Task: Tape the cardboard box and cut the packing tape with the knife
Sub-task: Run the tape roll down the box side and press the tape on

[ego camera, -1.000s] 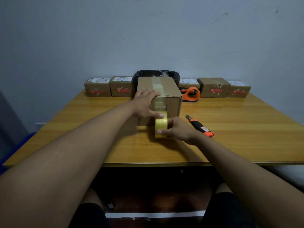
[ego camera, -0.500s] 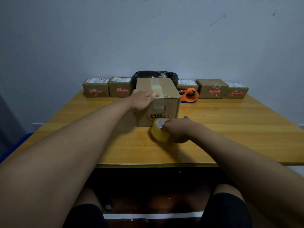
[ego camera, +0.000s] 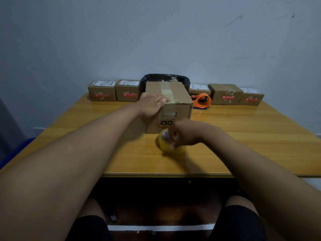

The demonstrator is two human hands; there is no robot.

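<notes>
the cardboard box [ego camera: 171, 108] sits mid-counter [ego camera: 243, 136]. left hand [ego camera: 152, 105] presses flat on its near top edge; right hand [ego camera: 186, 134], just in front of the box, grips the tape roll [ego camera: 164, 143]. taping looks underway; next, the knife, unseen here.

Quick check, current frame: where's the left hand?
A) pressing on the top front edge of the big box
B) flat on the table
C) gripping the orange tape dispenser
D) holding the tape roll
A: the left hand lies on the top front edge of the big box, over the tape strip, while the right hand has the yellow tape roll down at the table in front of the box.
</notes>
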